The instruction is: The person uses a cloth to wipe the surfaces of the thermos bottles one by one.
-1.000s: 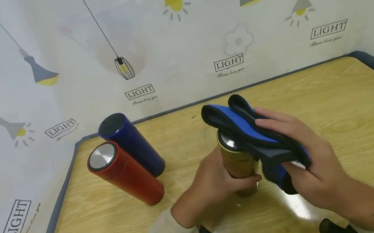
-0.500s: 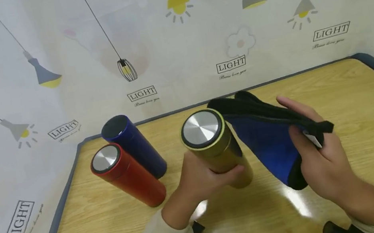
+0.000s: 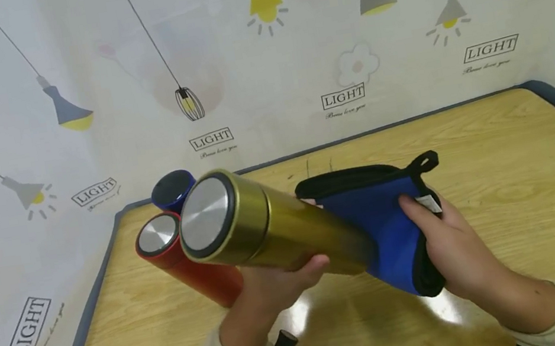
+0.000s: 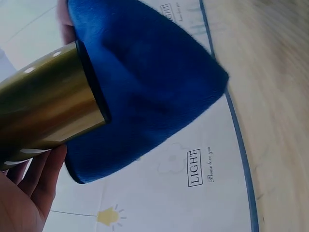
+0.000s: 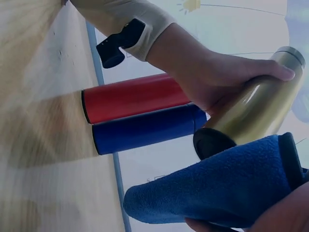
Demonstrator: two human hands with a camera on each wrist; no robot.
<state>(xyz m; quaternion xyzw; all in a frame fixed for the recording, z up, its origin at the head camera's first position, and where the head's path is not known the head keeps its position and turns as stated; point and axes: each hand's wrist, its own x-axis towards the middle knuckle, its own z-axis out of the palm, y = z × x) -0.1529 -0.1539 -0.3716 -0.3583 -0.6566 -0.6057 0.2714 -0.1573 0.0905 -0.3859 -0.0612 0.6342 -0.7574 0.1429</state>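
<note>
My left hand [image 3: 273, 287] grips a gold thermos flask [image 3: 291, 228] round its body. The flask is lifted off the table and tilted, its silver lid towards the upper left. Its black base [image 5: 212, 143] shows in the right wrist view. My right hand [image 3: 455, 248] holds a folded blue cloth [image 3: 387, 222] with black edging, a small loop and a white tag, thumb on the near side. The cloth [image 4: 145, 87] lies close by the flask's base; whether they touch, I cannot tell. Most of the right hand's fingers are hidden behind the cloth.
A red thermos flask [image 3: 206, 273] and a blue thermos flask [image 3: 172, 188] stand side by side on the wooden table [image 3: 514, 173] at the left, partly covered by the gold one. A white wall covering [image 3: 261, 62] printed with lamps rises behind the table.
The gold flask has risen from the table and tipped, its lid swinging left towards the camera. The cloth has come off the lid, unfolded somewhat and moved to the base end.
</note>
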